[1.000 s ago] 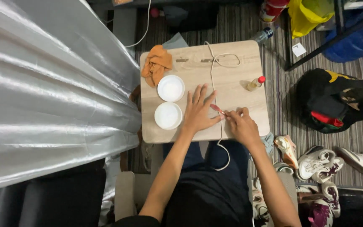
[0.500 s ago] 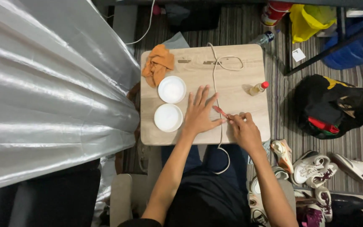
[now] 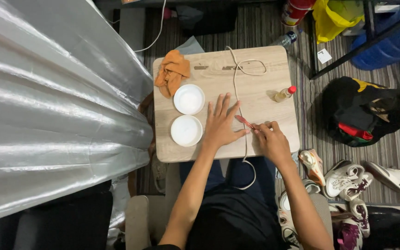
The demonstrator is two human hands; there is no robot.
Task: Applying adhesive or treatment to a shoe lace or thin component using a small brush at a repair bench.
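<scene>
Left hand [image 3: 221, 126] flat, fingers spread on table [image 3: 265, 88]; right hand [image 3: 270, 139] pinching red tool [image 3: 245, 121].

A small white square paper tag [image 3: 323, 56] lies on the striped floor beside the yellow plastic bag [image 3: 336, 16].

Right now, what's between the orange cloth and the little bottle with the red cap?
In the head view, a loop of pale cord lies on the table between the orange cloth and the small bottle.

Left hand [image 3: 221, 124] splayed flat (right hand [image 3: 271, 140] pinched)
</scene>
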